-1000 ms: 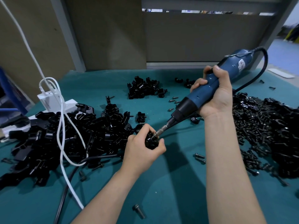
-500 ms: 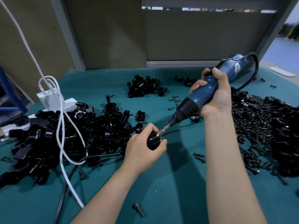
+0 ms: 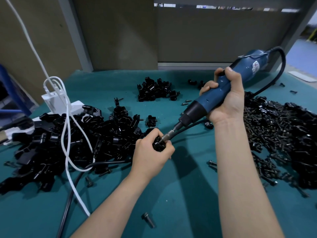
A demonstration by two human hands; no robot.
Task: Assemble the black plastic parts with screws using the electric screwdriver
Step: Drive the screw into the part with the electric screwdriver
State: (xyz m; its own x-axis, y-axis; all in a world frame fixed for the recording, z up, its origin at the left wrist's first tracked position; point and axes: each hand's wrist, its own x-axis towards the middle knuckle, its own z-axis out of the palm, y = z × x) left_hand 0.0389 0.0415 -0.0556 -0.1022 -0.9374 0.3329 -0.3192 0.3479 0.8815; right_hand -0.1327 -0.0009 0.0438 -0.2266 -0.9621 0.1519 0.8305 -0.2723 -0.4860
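Note:
My left hand [image 3: 151, 154] grips a small black plastic part [image 3: 158, 145] just above the green table. My right hand [image 3: 226, 100] is wrapped round the blue electric screwdriver [image 3: 221, 93], which slants down to the left. Its metal bit [image 3: 169, 133] sits against the top of the held part; the screw under the tip is hidden. A large heap of black plastic parts [image 3: 68, 145] lies left of my left hand. A wide pile of black screws [image 3: 274, 140] lies to the right of my right forearm.
A smaller heap of black parts [image 3: 154, 90] lies at the back centre. White cables [image 3: 66, 127] and a white power strip [image 3: 56, 103] cross the left heap. Loose screws [image 3: 148, 219] lie on the green mat [image 3: 171, 194]. The screwdriver's black cord [image 3: 277, 71] loops at the right.
The screwdriver's rear end has lifted a little, while its bit stays on the part in my left hand. Both hands have held their places.

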